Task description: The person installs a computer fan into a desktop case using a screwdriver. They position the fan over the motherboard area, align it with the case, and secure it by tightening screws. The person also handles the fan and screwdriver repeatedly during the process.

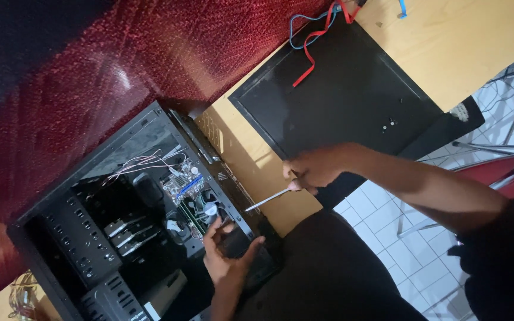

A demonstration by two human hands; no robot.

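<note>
On the wooden table [447, 41], hard against the red wall [150, 53], lies the open black computer case [120, 238], and everything else I place from it; it looks heavy and rigid, sheet steel with thin edges that would bite a careless palm, best gripped by its frame rails and not by anything inside. Beside the case, further along the table, the removed black side panel [340, 101] lies flat; it looks broad, light and a little springy, best lifted by two opposite edges. At the panel's far corner a tangle of red and blue cables [310, 41] trails off; soft and limp. Inside the case, near its open edge, sits the green circuit board [191, 196] with a small round fan; fragile, I judge, to be handled by its edges only; thin white wires [144, 160] run to it from deeper in. The left hand [227, 258] rests on the case's near rim, fingers spread and half open, gripping nothing that I can make out. The right hand [313, 169], just outside the case, is closed round the handle of a slim screwdriver [269, 199]; its shaft, stiff and smooth, points toward the rim. I see no packages or signs; a small pale label on the case's rim is too small to describe.
</note>
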